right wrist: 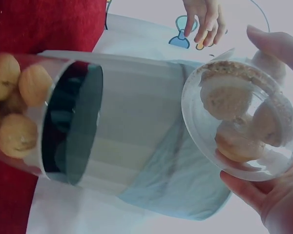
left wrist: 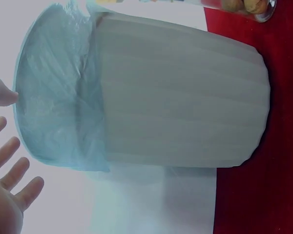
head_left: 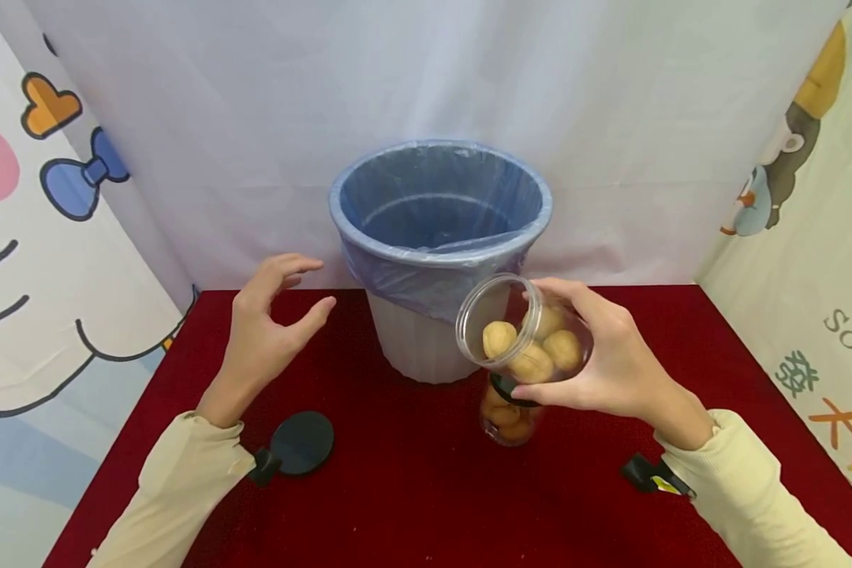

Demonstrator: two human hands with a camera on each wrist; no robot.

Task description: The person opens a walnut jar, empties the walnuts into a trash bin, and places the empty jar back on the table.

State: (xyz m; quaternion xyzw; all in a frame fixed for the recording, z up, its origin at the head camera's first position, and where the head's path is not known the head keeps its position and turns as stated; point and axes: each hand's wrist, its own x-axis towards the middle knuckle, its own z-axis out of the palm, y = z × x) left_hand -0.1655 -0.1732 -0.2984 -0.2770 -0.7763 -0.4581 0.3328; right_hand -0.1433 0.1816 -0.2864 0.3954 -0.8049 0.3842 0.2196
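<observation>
My right hand (head_left: 603,355) grips a clear plastic jar (head_left: 584,338), tilted with its uncovered mouth toward the bin. Several walnuts (head_left: 531,363) lie inside it. Its base, with brown crumbs, faces the right wrist view. Below this hand a second clear jar (head_left: 509,430), holding walnuts, stands upright on the table under a black lid (right wrist: 71,122). My left hand (head_left: 266,319) is raised left of the bin, thumb and fingers spread apart, holding nothing. A round black lid (head_left: 304,443) lies flat near the left sleeve.
A pale ribbed bin (head_left: 419,335) with a bluish plastic liner (head_left: 433,284) folded over its rim stands at the back middle of the red-covered table (head_left: 397,489). A white cloth (head_left: 255,102) hangs behind it. Panels with cartoon prints flank both sides.
</observation>
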